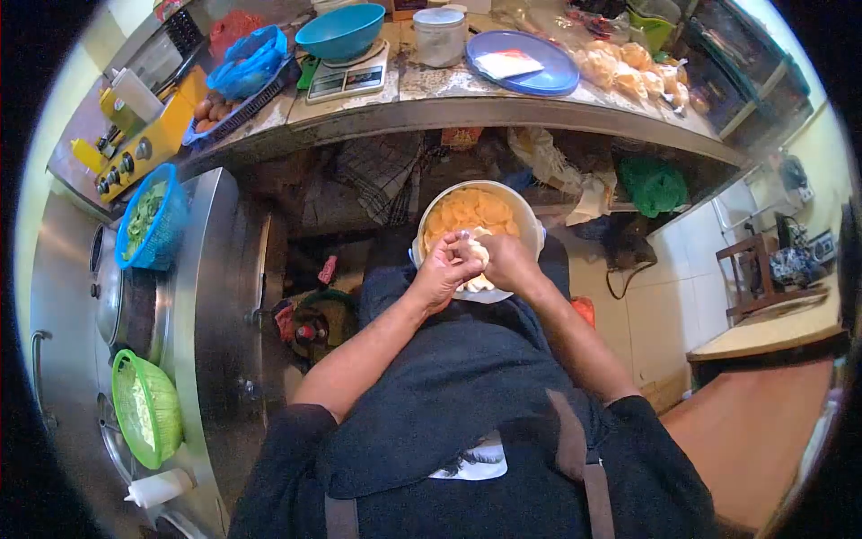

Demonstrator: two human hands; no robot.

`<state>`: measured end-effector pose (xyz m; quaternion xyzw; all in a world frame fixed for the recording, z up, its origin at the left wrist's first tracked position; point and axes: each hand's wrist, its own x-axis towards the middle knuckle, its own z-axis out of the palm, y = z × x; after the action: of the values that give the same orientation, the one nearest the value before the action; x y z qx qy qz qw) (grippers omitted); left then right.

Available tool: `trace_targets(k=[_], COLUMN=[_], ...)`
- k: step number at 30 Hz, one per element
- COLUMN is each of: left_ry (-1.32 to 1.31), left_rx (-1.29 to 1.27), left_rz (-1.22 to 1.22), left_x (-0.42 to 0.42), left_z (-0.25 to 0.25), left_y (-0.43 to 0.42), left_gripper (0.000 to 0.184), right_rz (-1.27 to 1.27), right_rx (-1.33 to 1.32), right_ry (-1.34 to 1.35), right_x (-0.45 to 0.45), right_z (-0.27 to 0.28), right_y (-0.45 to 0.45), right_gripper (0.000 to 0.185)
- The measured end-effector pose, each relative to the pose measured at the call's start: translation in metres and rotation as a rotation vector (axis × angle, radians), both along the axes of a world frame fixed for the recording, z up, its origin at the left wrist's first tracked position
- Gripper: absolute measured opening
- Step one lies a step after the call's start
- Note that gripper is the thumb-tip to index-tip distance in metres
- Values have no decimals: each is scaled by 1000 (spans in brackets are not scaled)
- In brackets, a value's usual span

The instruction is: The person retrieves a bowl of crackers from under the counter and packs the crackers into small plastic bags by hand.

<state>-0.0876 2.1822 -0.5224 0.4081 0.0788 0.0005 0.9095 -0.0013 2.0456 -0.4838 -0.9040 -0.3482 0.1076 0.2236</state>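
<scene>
A white bucket [540, 235] is held at my lap, with soft orange pieces [469, 208] inside it. Above its near side, my left hand [444, 272] is closed, thumb and fingers pinching a pale, whitish piece of food [479, 255]. My right hand [508, 261] is curled against the same piece from the other side, its fingertips mostly hidden. More whitish food [477, 285] shows below the hands at the bucket's near rim. I cannot make out exactly what kind of food the pale piece is.
The counter ahead holds a digital scale [347, 79] under a teal bowl [341, 31], a white tub [440, 39], a blue plate [558, 76] and bagged orange items [628, 70]. Eggs [208, 112], a blue basket [169, 235] and a green basket [167, 404] are leftward.
</scene>
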Motion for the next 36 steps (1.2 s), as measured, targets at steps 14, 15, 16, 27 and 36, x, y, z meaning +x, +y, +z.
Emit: trace_targets(k=[14,15,16,27,36], left_ry=[100,108,118,211,203], left_rx=[9,0,-11,-160,-263], left_rz=[1,25,50,137,26], left_x=[4,7,7,6,-1], left_z=[-22,-26,-30,-10,-1], left_y=[0,1,1,8,9], left_gripper=[43,42,41,26,23], right_rz=[113,86,60,-1,195], right_rx=[37,69,100,617,296], right_ry=[-116,-116,-114,717,114], right_x=[-1,3,6,7,6], right_z=[1,-1,-5,12,11], right_y=[-3,-2,-3,-17,-2], right_gripper=[28,26,25,51,33])
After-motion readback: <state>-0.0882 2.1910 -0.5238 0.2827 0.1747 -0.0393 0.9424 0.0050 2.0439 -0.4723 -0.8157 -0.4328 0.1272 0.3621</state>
